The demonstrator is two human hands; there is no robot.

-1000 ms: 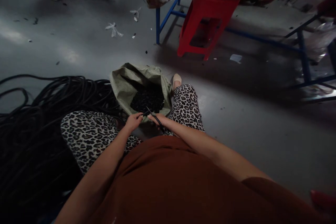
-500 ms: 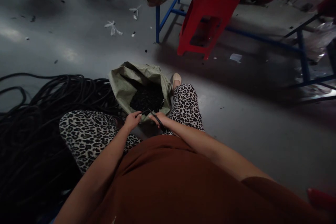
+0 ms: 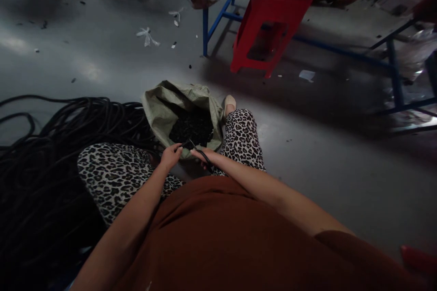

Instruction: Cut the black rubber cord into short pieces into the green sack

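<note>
My left hand (image 3: pixel 171 156) is closed, pinching a thin black piece (image 3: pixel 185 145) that may be a length of cord. In my right hand (image 3: pixel 210 155) is a pair of black-handled scissors (image 3: pixel 206 158); the blades point up and left, close to that black piece. Both hands are over the near rim of an open greenish woven sack (image 3: pixel 153 111), between my knees. Many small black pieces (image 3: pixel 196 126) lie inside the sack. To the left, a large heap of black cord (image 3: pixel 85 120) spreads over the floor beside my leg.
A red plastic stool (image 3: pixel 273 13) stands ahead, beside a blue metal frame (image 3: pixel 205 32) with a plastic bag hanging from it. Another blue frame (image 3: pixel 392 68) is at the right. White scraps (image 3: pixel 147 36) litter the grey floor. Other people's feet show at the top.
My right hand has shifted slightly and the scissors' blades have turned a little more upright. My left hand has drawn back slightly left with the black piece. The sack has not moved.
</note>
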